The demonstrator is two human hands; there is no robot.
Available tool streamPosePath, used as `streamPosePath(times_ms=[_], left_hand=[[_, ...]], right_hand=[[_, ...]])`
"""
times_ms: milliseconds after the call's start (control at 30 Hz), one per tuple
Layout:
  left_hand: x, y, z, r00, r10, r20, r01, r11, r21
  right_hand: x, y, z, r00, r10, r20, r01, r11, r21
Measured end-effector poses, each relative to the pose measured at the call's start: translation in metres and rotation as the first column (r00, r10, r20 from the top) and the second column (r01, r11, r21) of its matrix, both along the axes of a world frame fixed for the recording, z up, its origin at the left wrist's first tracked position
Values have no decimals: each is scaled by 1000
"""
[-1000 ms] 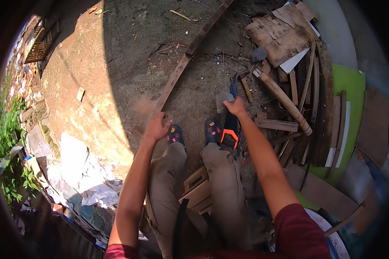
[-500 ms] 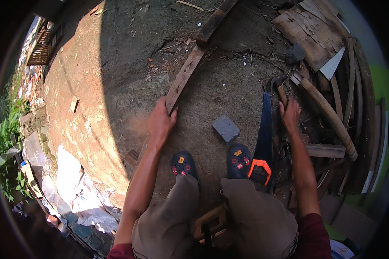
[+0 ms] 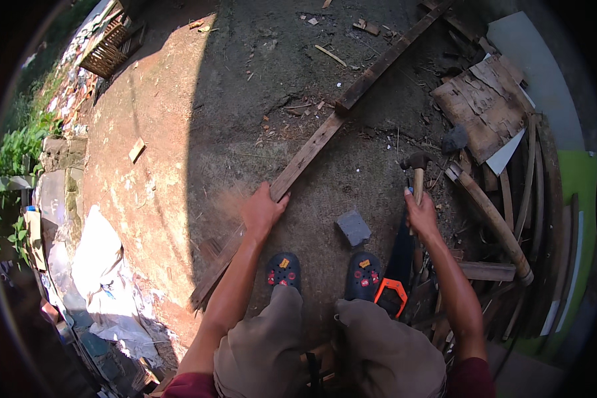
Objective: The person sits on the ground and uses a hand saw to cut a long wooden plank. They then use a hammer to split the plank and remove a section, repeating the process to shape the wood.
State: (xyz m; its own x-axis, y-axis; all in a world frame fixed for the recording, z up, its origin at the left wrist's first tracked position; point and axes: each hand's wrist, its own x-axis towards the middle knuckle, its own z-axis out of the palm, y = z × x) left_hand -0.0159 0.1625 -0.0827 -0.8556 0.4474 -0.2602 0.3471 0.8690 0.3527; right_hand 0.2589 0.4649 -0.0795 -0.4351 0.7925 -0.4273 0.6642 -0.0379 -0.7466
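Observation:
A long wooden beam (image 3: 310, 150) slants from the lower left to the far right, a darker length joined or butted to it at a step. My left hand (image 3: 263, 211) grips this beam near its middle, fingers wrapped round it. In my right hand (image 3: 422, 213) is a claw hammer (image 3: 417, 174), held by its wooden handle with the dark head pointing away from me. Just under that hand lies a handsaw (image 3: 400, 255) with a dark blade and an orange-edged handle. A grey block (image 3: 353, 228) rests on the ground between the beam and the saw.
To the right are a wooden-handled tool (image 3: 494, 222), stacked wood strips (image 3: 536, 192) and a peeling board (image 3: 482, 99). My clogs (image 3: 284, 272) stand near the block. White sacking (image 3: 103, 265) lies at the left; a slatted crate (image 3: 106, 50) sits far left.
My right hand has raised the hammer off the pile and brought it leftward, over the saw. My left hand still grips the beam. The whole view has shifted a little.

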Motion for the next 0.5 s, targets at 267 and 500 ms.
streamPosePath(times_ms=[267, 500], left_hand=[[5, -16, -3, 1000, -5, 23, 5, 1000, -23], [0, -21, 2, 999, -25, 34, 27, 998, -60]], right_hand=[[-170, 2, 286, 670, 296, -680, -177, 954, 241], [-228, -31, 258, 250, 517, -818, 139, 817, 559]])
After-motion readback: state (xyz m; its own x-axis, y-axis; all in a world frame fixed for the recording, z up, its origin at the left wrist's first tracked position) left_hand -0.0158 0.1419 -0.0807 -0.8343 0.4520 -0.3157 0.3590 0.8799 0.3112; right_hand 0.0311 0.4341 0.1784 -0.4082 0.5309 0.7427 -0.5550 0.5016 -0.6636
